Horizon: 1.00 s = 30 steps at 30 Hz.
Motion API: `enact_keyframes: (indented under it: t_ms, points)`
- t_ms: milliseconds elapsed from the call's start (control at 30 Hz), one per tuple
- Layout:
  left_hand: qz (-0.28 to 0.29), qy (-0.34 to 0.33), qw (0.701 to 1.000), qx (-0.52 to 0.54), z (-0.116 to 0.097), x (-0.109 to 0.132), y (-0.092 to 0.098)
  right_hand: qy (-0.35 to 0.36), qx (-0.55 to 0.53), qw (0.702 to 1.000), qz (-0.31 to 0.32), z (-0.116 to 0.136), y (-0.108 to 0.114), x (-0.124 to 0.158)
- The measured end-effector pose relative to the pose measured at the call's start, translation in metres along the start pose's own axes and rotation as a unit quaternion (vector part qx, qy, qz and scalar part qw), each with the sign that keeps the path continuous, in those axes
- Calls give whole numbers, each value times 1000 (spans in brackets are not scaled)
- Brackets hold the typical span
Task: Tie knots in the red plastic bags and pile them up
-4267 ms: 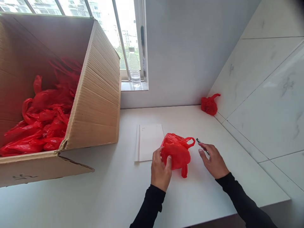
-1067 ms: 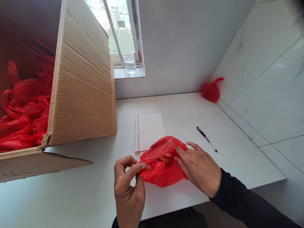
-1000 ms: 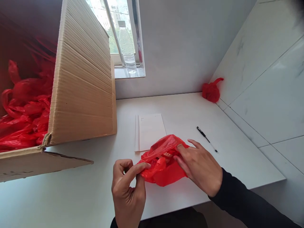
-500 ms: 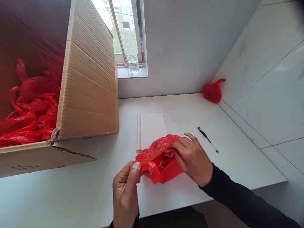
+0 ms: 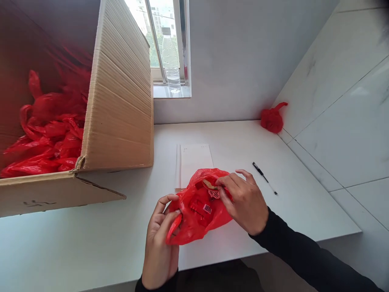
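Observation:
A thin red plastic bag point(image 5: 190, 231) is held with its mouth spread above the white table. My left hand point(image 5: 161, 243) is closed on the left side of its rim, with a fold hanging over the fingers. At the right side, my right hand point(image 5: 247, 200) has thumb and fingers pinched at the rim; the little finger sticks out. Inside lie small red packets point(image 5: 197, 207), one with a white barcode label. A tan, elongated piece point(image 5: 209, 185) and a pink tag with dark characters point(image 5: 214, 194) sit beside my right fingertips. Whether those fingertips touch the tan piece is unclear.
At left stands an open cardboard box point(image 5: 121, 117) holding several red plastic bags point(image 5: 51, 129). White paper point(image 5: 194, 160) lies partly behind the bag, a black pen point(image 5: 264, 177) to its right. A knotted red bag point(image 5: 271, 120) rests in the far corner; a water bottle point(image 5: 171, 61) stands on the windowsill.
The bag's mouth has opened wider and tipped towards me, showing more of the packets and the tan piece. My left fingers have shifted on the rim. The view has moved slightly.

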State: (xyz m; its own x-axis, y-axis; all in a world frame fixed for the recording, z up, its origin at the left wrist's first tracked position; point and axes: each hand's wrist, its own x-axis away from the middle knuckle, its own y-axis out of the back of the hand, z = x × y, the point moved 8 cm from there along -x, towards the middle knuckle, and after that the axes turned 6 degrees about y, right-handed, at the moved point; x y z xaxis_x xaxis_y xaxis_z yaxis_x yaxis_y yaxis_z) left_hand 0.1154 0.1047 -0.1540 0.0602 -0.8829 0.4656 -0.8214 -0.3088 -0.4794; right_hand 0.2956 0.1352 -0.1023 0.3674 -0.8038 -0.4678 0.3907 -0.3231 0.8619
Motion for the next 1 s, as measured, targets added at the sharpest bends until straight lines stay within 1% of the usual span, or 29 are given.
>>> enact_keyframes:
  t_ms: [67, 167, 200, 267, 333, 400, 467, 533, 633, 700, 767, 900, 1000]
  points:
    - [12, 8, 1000, -10, -10, -2, -3, 21, -2, 999, 45, 7, -10, 3]
    - [21, 18, 999, -31, -17, -5, -2, 33, 38, 987, 154, 9, -28, 12]
    - [23, 15, 999, -37, -18, -5, -1, 26, 62, 982, 179, 8, -31, 15]
    - [24, 10, 998, -50, -20, -4, -2, 27, 98, 974, 204, 9, -33, 20]
    - [27, 11, 997, -67, -20, -1, -6, 69, 86, 966, 233, 22, -39, 24]
    - [26, 14, 996, -89, -20, 2, -12, 118, 48, 949, 289, 37, -52, 30]
    - [21, 5, 994, -107, -22, 5, -15, 139, 26, 930, 340, 47, -65, 35]
    - [18, -4, 992, -126, -24, 7, -16, 126, 31, 928, 350, 46, -71, 32]
    - [20, -10, 987, -161, -25, 8, -14, 90, 55, 936, 336, 38, -72, 21]
    - [19, -19, 984, -179, -27, 9, -14, 83, 60, 933, 345, 32, -71, 14]
    - [14, -33, 980, -196, -30, 11, -15, 77, 64, 928, 359, 25, -67, 9]
    - [-3, -69, 971, -228, -37, 14, -14, 25, 117, 922, 367, -3, -52, 4]
    - [7, -80, 967, -240, -37, 14, -9, 27, 125, 908, 399, -14, -49, 9]
